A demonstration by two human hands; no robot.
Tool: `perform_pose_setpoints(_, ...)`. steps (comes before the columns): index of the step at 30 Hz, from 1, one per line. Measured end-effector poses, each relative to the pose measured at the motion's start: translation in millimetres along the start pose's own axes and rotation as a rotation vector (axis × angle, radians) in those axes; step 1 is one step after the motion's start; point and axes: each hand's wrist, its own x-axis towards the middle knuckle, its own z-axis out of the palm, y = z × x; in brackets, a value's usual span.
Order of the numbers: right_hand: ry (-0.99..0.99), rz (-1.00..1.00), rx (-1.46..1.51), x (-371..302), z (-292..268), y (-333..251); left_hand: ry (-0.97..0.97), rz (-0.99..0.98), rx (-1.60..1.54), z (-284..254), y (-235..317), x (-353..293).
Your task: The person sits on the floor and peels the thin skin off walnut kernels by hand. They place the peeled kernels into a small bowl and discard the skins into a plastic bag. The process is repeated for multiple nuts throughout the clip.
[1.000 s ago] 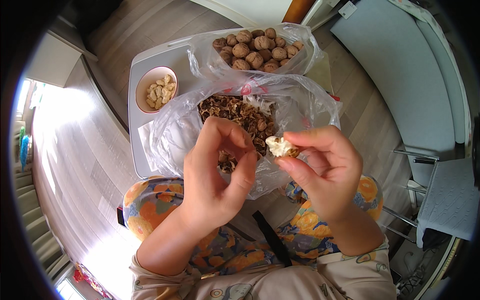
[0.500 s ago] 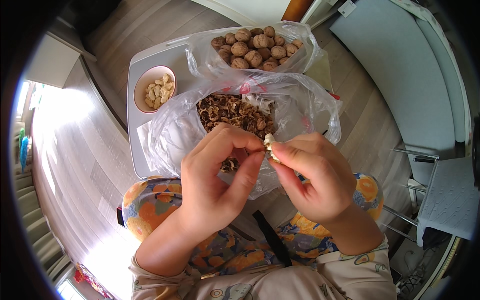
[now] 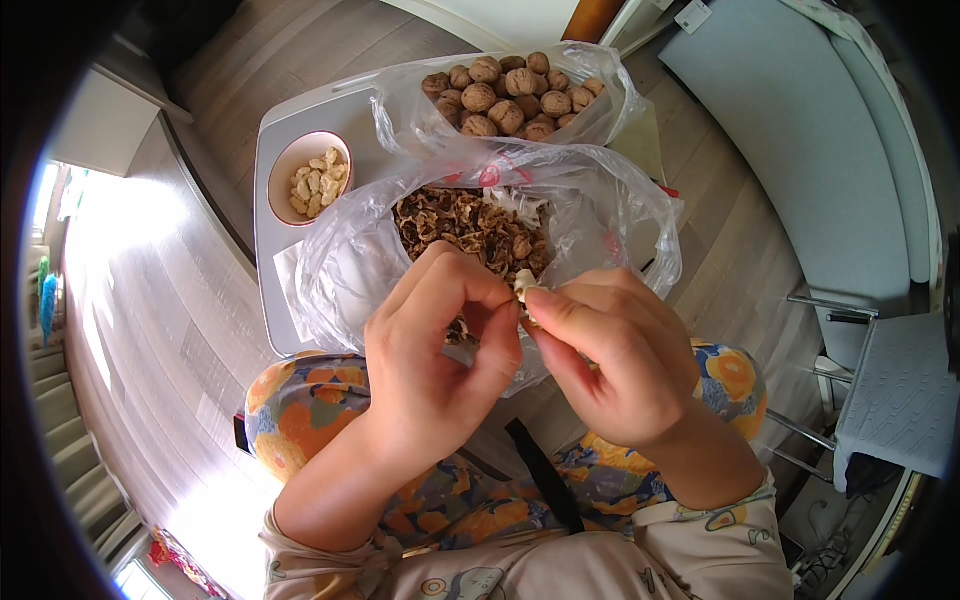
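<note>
Between the thumb and fingers of my right hand (image 3: pixel 625 350) is a pale, peeled-looking walnut kernel (image 3: pixel 525 282). My left hand (image 3: pixel 440 345) is closed in a pinch right against the kernel; whatever its fingertips hold is too small to make out. Both hands hover over the near side of an open clear plastic bag (image 3: pixel 590 205). Inside that bag lies a heap of brown walnut shells and skins (image 3: pixel 455 222), with crumpled white tissue (image 3: pixel 520 205) beside it. A white bowl with a red rim (image 3: pixel 284 172) stands at the far left, holding pale walnut kernels (image 3: pixel 318 185).
Whole walnuts (image 3: pixel 505 95) fill a second clear bag (image 3: pixel 395 118) at the back. Everything rests on a small grey table (image 3: pixel 275 300) over wooden flooring. My knees in patterned trousers (image 3: pixel 290 410) flank its near edge. A grey chair (image 3: pixel 890 420) stands at the right.
Both hands have shifted a little, the right one leftward with the kernel, and my fingertips are now closer together. The bags and bowl stay put.
</note>
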Motion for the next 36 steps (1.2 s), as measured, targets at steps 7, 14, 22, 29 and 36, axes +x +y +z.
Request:
perform_pose_setpoints(7,0.115,0.532,0.42,1.3,-4.4,-16.7,-0.004,-0.034,-0.059,-0.6,-5.0,-1.4)
perform_pose_setpoints(14,0.108,0.885,0.85,5.7,-13.4,-17.1,-0.039,0.018,-0.2,-3.2,-11.9,-4.8)
perform_pose_setpoints(22,0.157,0.918,1.082,2.2,-12.6,-8.6,0.155,-0.083,-0.142,6.3,-3.7,-2.0)
perform_pose_setpoints(29,0.135,0.861,0.898,3.0,-14.0,-11.3,-0.056,-0.054,-0.067,-9.0,-9.0,-2.1)
perform_pose_setpoints(36,0.077,0.391,0.253,0.5,-6.5,-8.8,0.081,0.056,-0.022,-4.2,-0.6,2.8)
